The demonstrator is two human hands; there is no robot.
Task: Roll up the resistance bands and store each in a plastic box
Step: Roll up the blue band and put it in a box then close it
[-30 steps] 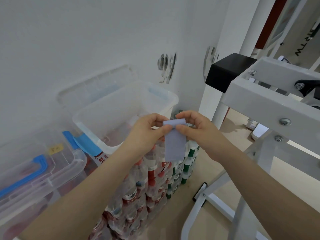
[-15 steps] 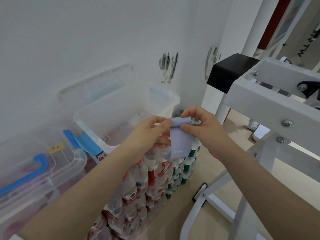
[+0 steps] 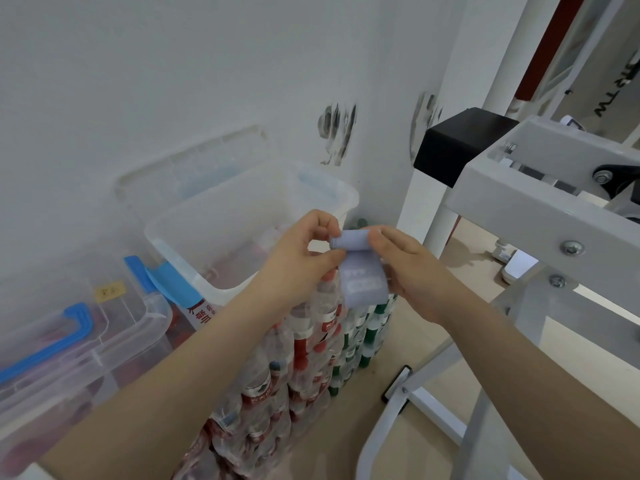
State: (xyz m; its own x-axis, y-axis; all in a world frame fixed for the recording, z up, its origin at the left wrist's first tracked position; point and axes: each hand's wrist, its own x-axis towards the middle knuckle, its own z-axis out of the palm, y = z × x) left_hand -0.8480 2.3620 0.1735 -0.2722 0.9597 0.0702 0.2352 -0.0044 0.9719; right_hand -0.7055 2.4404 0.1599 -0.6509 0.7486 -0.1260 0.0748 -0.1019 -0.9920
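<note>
Head view: lavender resistance band at frame centre, top edge rolled, tail hanging flat. Left hand pinches the roll's left end between thumb and curled forefinger; right hand pinches the right end. Open clear plastic box sits just left, behind the hands.

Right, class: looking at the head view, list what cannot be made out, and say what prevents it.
- Print on the resistance band: blurred.
- Roll's left end: covered by the left hand.
- Open plastic box floor: hazy through its walls.
- Closed box: cut off by the left edge.
</note>
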